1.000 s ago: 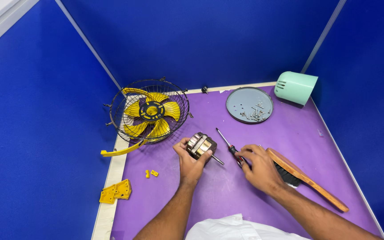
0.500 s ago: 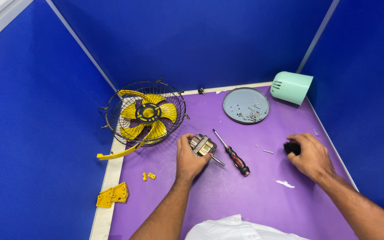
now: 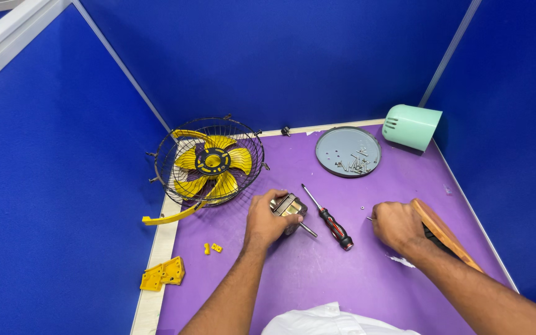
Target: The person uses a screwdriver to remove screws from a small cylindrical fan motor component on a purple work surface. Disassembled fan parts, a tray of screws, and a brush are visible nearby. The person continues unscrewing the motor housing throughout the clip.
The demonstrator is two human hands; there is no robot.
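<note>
**Motor block held on the mat, brush in the other hand**

My left hand [image 3: 267,222] is closed over the small fan motor [image 3: 290,208], fingers curled across its top and pinning it to the purple mat [image 3: 317,273] near the middle. My right hand [image 3: 397,226] is wrapped around the wooden handle of a brush [image 3: 445,234], with a small screw or pin showing at the fingertips; I cannot tell whether it is pinched or merely touched.

Judgement on the motor: a compact block of metal plates and windings, likely heavy for its bulk, rigid, not fragile in the body. Best taken by the flat sides of the block, not by the thin shaft, which could bend or slip. Its shaft sticks out from under my hand toward the lower right, so the long axis runs diagonally, upper left to lower right.

A red-and-black screwdriver [image 3: 329,218] lies just beside the motor, tip away from me. Farther out: a wire cage with yellow fan blades [image 3: 209,162] at the left edge, a grey round cover [image 3: 347,151] holding loose screws, a mint-green housing [image 3: 410,126], and yellow plastic pieces [image 3: 162,273] off the mat.
</note>
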